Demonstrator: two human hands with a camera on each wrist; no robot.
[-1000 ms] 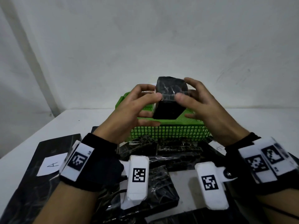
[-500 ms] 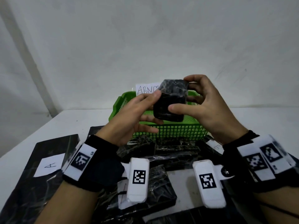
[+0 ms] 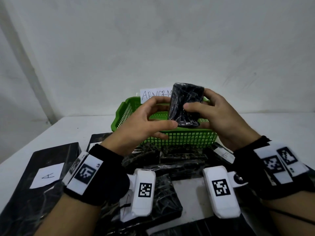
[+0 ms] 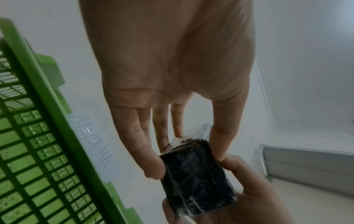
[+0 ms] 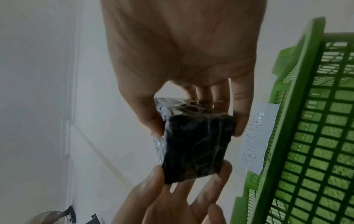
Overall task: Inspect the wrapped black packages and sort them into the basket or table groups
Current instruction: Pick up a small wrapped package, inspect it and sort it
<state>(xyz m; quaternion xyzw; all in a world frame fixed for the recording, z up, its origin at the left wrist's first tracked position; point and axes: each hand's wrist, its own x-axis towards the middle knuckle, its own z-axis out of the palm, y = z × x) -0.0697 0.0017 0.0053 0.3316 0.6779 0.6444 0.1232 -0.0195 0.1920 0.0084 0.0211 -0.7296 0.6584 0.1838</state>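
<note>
Above the green basket (image 3: 177, 138), fingers (image 3: 190, 106) of the right hand (image 3: 219, 116) and left hand (image 3: 144, 120) clamp a plastic-wrapped black package (image 3: 185, 104), held upright; more wrapped packages (image 3: 163, 157) lie on the bench (image 3: 76, 126) nearer

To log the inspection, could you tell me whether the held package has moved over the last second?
Yes: the wrapped package has turned and shifted slightly right against the green basket, uncovering its paper label.

Basket label (image 3: 156, 95) partly hidden behind held package (image 3: 186, 106).
</note>
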